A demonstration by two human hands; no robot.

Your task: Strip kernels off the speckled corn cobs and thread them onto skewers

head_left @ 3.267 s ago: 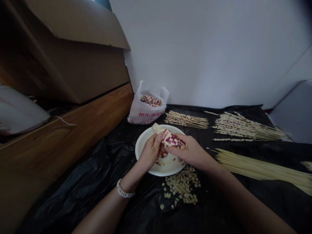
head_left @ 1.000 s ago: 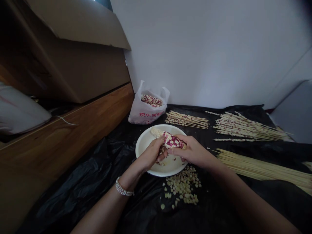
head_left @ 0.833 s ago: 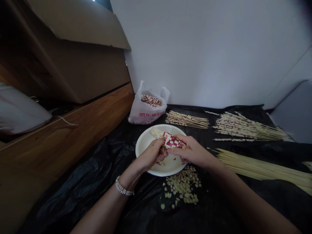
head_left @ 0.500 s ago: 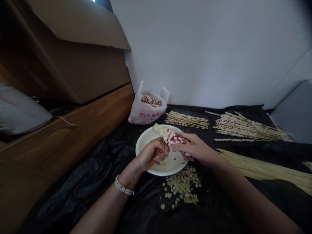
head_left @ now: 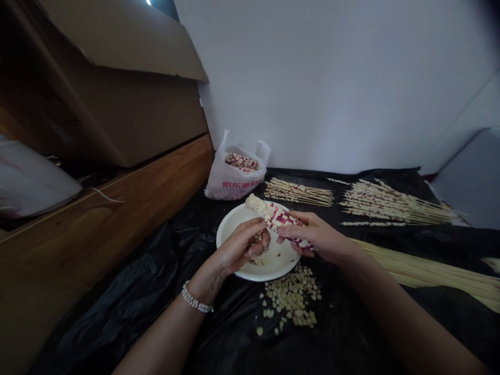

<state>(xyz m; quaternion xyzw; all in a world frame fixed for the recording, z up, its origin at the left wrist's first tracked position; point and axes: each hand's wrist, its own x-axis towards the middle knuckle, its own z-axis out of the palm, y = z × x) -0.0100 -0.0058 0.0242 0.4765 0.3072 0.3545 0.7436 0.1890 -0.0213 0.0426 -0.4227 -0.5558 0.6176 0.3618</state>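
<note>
My right hand (head_left: 318, 237) is wrapped round the lower part of an ear of corn (head_left: 275, 214) with cream and purple kernels. The ear tilts up to the left, and its far tip is stripped pale. My left hand (head_left: 244, 244) is curled, bracelet on the wrist, its thumb touching the ear's left side. Loose corn kernels (head_left: 258, 238) show in its cupped fingers. Both hands are over a white basin (head_left: 230, 224), which has a few kernels on its bottom. Just in front of the basin lies a pile of loose pale kernels (head_left: 292, 297) on black plastic sheeting (head_left: 156, 291).
Behind the basin stands a white plastic bag (head_left: 234, 179) holding more ears of corn. Kernel-threaded skewers lie in a smaller bundle (head_left: 297, 191) and a larger bundle (head_left: 383, 203). Bare sticks (head_left: 429, 268) lie at right. A wooden board (head_left: 156, 192) and cardboard box (head_left: 148, 114) bound the left.
The ear has turned slightly in my right hand, which has shifted a little to the right. My left thumb has straightened against the ear's side.
</note>
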